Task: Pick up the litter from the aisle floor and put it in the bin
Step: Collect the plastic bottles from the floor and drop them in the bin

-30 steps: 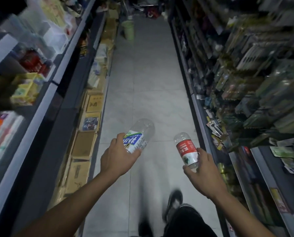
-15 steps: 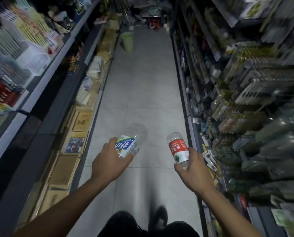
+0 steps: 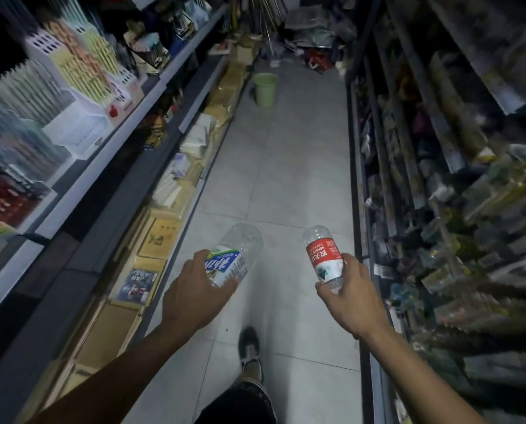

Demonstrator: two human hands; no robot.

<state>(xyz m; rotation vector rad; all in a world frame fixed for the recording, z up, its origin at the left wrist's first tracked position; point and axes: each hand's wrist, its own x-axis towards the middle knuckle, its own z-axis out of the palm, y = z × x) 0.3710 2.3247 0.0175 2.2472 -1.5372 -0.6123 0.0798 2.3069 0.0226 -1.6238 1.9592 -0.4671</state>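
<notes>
- Left shelving (image 3: 108,154) juts in with stacked boxes along its foot, narrowing the pale tiled aisle floor (image 3: 286,179); a clear lane runs ahead to the green bin (image 3: 265,89), standing well apart from both hands by the left shelf base.
- Left hand (image 3: 191,296) curls round a clear bottle with a blue-and-white label (image 3: 231,258), base tilted forward.
- One shoe (image 3: 250,350) steps on the tiles between the arms.
- Right hand (image 3: 352,296) grips a smaller red-labelled bottle (image 3: 324,255) near its neck, base up.
- Right shelving (image 3: 439,194) is dark and blurred; goods unreadable.
</notes>
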